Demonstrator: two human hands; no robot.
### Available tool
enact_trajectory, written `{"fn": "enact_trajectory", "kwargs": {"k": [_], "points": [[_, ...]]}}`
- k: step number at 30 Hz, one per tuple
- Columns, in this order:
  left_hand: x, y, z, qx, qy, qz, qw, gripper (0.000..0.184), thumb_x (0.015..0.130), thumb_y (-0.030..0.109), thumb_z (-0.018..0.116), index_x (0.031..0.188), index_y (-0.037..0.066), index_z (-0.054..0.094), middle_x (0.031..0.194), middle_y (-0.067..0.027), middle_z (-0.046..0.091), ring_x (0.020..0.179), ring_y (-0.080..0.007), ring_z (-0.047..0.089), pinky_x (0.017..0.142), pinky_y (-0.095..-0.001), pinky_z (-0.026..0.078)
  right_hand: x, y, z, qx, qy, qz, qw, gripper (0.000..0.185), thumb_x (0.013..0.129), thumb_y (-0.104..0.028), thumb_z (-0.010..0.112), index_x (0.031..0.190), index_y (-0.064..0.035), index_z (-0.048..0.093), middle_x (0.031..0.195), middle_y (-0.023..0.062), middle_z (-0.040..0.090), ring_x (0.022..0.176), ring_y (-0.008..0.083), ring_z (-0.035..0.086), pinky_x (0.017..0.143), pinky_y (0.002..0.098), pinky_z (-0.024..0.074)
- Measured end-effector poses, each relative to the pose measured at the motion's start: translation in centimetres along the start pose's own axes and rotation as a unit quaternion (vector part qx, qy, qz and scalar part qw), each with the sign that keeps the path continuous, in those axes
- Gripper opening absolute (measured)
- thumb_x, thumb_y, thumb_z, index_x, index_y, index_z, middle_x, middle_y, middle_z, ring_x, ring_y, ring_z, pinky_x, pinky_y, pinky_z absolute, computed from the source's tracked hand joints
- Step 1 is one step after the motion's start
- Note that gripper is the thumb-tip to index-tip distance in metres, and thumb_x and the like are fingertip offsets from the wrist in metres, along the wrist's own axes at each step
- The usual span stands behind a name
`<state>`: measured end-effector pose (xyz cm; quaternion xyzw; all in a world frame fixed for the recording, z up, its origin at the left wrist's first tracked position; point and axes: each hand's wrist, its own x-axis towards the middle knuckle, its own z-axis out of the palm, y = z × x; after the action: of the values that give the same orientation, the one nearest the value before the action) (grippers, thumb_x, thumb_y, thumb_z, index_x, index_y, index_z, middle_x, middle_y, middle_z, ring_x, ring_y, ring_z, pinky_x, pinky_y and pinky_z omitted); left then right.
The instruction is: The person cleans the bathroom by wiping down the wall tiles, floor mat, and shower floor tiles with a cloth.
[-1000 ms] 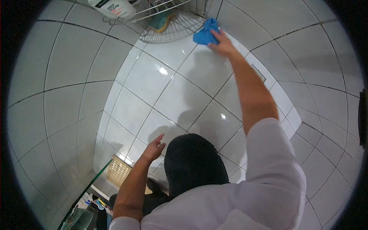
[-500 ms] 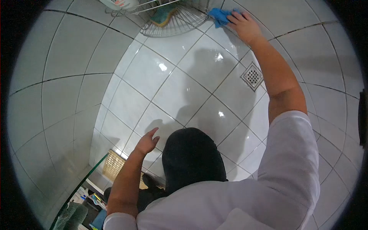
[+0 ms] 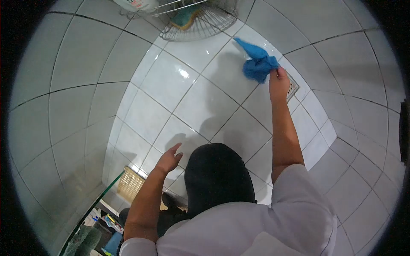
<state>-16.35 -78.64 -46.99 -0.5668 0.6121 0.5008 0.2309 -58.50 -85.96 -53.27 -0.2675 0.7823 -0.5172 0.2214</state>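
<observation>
A crumpled blue cloth hangs from the fingers of my right hand, which pinches it at its right end. The arm reaches forward above the white tiled floor, and the hand partly covers a square metal floor drain. Whether the cloth touches the floor I cannot tell. My left hand is held out beside my knee with nothing in it. Its index finger is stretched out and its thumb stands apart.
At the far corner a wire rack carries a green and yellow sponge and a white bottle. Tiled walls curve up on both sides. Lower left are a glass panel edge and a woven mat.
My right hand has come back from the right wall near the rack, bringing the blue cloth toward me beside the drain. The left hand has hardly moved.
</observation>
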Motion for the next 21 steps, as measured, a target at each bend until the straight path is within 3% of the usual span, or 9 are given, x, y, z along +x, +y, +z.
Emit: {"fn": "enact_trajectory", "kwargs": {"k": [3, 5, 7, 9, 10, 12, 16, 20, 21], "points": [[-0.5, 0.1, 0.3, -0.022, -0.011, -0.01, 1.0, 0.048, 0.084, 0.025, 0.05, 0.128, 0.014, 0.034, 0.122, -0.0183, 0.045, 0.109, -0.031, 0.048, 0.088, -0.0357, 0.041, -0.8, -0.8, 0.6, -0.148, -0.104, -0.036, 0.983, 0.029, 0.076, -0.02, 0.059, 0.103, -0.0113, 0.057, 0.11, 0.0129, 0.053, 0.106, 0.0295, 0.046, 0.088, 0.0387, 0.0364], [-0.3, 0.1, 0.7, -0.06, 0.007, 0.019, 0.998, 0.047, 0.083, 0.024, 0.05, 0.126, 0.012, 0.037, 0.117, -0.0234, 0.047, 0.108, -0.0337, 0.047, 0.089, -0.0367, 0.039, -1.3, 0.4, 2.2, -0.326, -0.088, -0.223, 0.914, 0.04, 0.077, -0.028, 0.057, 0.114, -0.0144, 0.05, 0.125, 0.0113, 0.042, 0.115, 0.0329, 0.038, 0.091, 0.0479, 0.0325], [-0.1, -0.1, 1.1, -0.061, -0.002, 0.016, 0.998, 0.047, 0.083, 0.024, 0.05, 0.126, 0.012, 0.037, 0.118, -0.0229, 0.046, 0.109, -0.0335, 0.046, 0.09, -0.0363, 0.038, -2.7, 3.0, 5.9, -0.437, -0.219, -0.294, 0.821, 0.047, 0.078, -0.035, 0.054, 0.12, -0.0181, 0.045, 0.134, 0.0089, 0.03, 0.121, 0.0355, 0.028, 0.093, 0.0563, 0.0263], [-0.2, 0.4, 1.2, -0.061, -0.015, 0.012, 0.998, 0.047, 0.083, 0.024, 0.049, 0.126, 0.011, 0.037, 0.119, -0.0224, 0.046, 0.11, -0.0333, 0.045, 0.091, -0.0359, 0.037, -4.1, 3.8, 8.3, -0.425, -0.274, -0.402, 0.763, 0.049, 0.079, -0.039, 0.051, 0.124, -0.0238, 0.04, 0.135, 0.0075, 0.028, 0.123, 0.0365, 0.024, 0.093, 0.0592, 0.0235], [-0.4, 1.1, 0.8, -0.041, -0.02, 0.011, 0.999, 0.047, 0.083, 0.023, 0.049, 0.126, 0.01, 0.036, 0.12, -0.0219, 0.045, 0.112, -0.0333, 0.043, 0.092, -0.0355, 0.036, -3.8, 3.6, 9.2, -0.426, -0.272, -0.399, 0.765, 0.049, 0.079, -0.039, 0.051, 0.124, -0.0238, 0.04, 0.135, 0.0075, 0.028, 0.123, 0.0365, 0.024, 0.093, 0.0592, 0.0235], [-0.2, 1.4, 0.6, -0.018, -0.03, 0.008, 0.999, 0.047, 0.083, 0.023, 0.049, 0.126, 0.01, 0.036, 0.121, -0.0213, 0.044, 0.113, -0.0333, 0.042, 0.094, -0.0352, 0.035, -1.7, 3.2, 11.1, -0.394, -0.258, -0.501, 0.726, 0.05, 0.079, -0.037, 0.051, 0.126, -0.0287, 0.037, 0.136, 0.0064, 0.027, 0.124, 0.0352, 0.022, 0.094, 0.059, 0.0225], [0.1, 1.5, -0.6, 0.025, -0.024, 0.016, 0.999, 0.045, 0.083, 0.022, 0.049, 0.124, 0.008, 0.038, 0.122, -0.0198, 0.043, 0.114, -0.0332, 0.04, 0.095, -0.0346, 0.033, 5.0, 2.5, 10.4, -0.471, -0.195, -0.26, 0.82, 0.046, 0.084, -0.039, 0.044, 0.128, -0.0326, 0.033, 0.139, 0.0031, 0.021, 0.128, 0.0337, 0.015, 0.098, 0.0578, 0.0169], [0.7, 3.1, -2.4, 0.009, 0.019, 0.014, 1.0, 0.044, 0.082, 0.021, 0.05, 0.123, 0.007, 0.04, 0.122, -0.0191, 0.043, 0.114, -0.0323, 0.04, 0.095, -0.0342, 0.033, 6.7, 4.4, 0.1, -0.507, -0.226, -0.202, 0.807, 0.044, 0.086, -0.042, 0.038, 0.129, -0.0359, 0.03, 0.141, -0.0008, 0.016, 0.13, 0.0285, 0.012, 0.1, 0.0544, 0.0132], [1.2, 2.6, -2.2, 0.007, 0.029, 0.025, 0.999, 0.044, 0.082, 0.021, 0.05, 0.123, 0.008, 0.04, 0.122, -0.0191, 0.043, 0.114, -0.0323, 0.041, 0.095, -0.0342, 0.033, 6.1, 5.3, -1.9, -0.506, -0.198, -0.206, 0.814, 0.043, 0.085, -0.038, 0.043, 0.126, -0.0319, 0.035, 0.139, 0.0014, 0.021, 0.128, 0.0292, 0.017, 0.099, 0.0521, 0.0173]]}}
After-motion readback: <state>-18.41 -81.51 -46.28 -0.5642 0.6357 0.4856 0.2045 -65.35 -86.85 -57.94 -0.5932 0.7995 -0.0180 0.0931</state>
